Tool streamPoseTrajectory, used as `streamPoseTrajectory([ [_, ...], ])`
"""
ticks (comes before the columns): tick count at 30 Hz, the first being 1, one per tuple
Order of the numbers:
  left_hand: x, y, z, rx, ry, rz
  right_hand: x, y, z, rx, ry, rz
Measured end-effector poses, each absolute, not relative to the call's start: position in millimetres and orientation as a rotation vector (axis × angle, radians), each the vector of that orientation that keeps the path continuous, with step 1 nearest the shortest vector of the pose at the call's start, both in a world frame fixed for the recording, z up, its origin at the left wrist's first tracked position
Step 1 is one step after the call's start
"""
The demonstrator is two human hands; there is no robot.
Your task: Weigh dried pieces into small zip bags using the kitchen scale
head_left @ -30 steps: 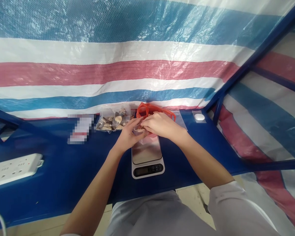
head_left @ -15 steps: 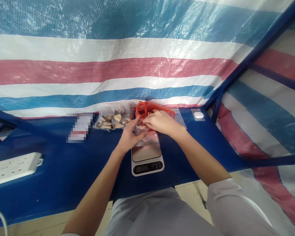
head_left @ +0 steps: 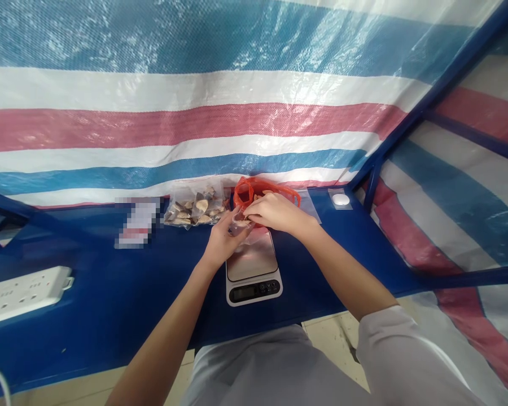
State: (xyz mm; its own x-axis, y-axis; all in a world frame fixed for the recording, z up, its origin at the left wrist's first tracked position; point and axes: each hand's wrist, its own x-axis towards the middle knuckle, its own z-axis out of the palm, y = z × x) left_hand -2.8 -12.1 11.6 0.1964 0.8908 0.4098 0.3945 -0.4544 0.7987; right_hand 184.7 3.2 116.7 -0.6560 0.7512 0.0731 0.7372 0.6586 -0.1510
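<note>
My left hand (head_left: 223,239) is closed on a small clear plastic bag (head_left: 239,225), holding it above the far part of a kitchen scale (head_left: 254,262). The fingers of my right hand (head_left: 275,211) are pinched together at the mouth of that bag; what they hold is too small to make out. Just behind my hands lies a red plastic bag (head_left: 246,192), its top loosely open, with brownish pieces partly showing inside. Clear bags of brown slices (head_left: 201,206) lie to the left of my left hand. The scale's display looks dark.
A white power strip (head_left: 25,293) lies at the left of the blue table (head_left: 144,299). A blurred-out flat item (head_left: 138,223) is left of the bags. At the far right sits a white round object (head_left: 341,199) on clear plastic. Striped sheeting (head_left: 195,124) hangs behind.
My right hand has shifted slightly left and down to the clear bag's mouth. The clear bag now stands more open in my left hand. The view has tipped slightly.
</note>
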Motion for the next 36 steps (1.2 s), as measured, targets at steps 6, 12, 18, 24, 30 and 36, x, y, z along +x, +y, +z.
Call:
streamPoseTrajectory([
  [6, -9, -13, 24, 2.019, 1.154, 1.178, 182, 1, 127, -1.105, -2.759, 0.206],
  [12, -9, -16, 36, 2.032, 1.104, 1.203, 188, 0, 132, -0.947, -2.638, 0.445],
  [18, -12, -16, 34, 2.038, 1.063, 1.247, 204, -3, 131, -1.033, -2.379, 0.583],
  [24, -15, -14, 42, 2.157, 0.988, 1.273, 205, -3, 126, -1.227, -2.247, 0.669],
  [30, -16, -17, 42, 2.193, 0.993, 1.228, 195, 1, 118, -1.178, -2.163, 0.911],
  [36, -17, -19, 27, 2.169, 0.978, 1.242, 194, 3, 102, -1.129, -1.896, 1.238],
])
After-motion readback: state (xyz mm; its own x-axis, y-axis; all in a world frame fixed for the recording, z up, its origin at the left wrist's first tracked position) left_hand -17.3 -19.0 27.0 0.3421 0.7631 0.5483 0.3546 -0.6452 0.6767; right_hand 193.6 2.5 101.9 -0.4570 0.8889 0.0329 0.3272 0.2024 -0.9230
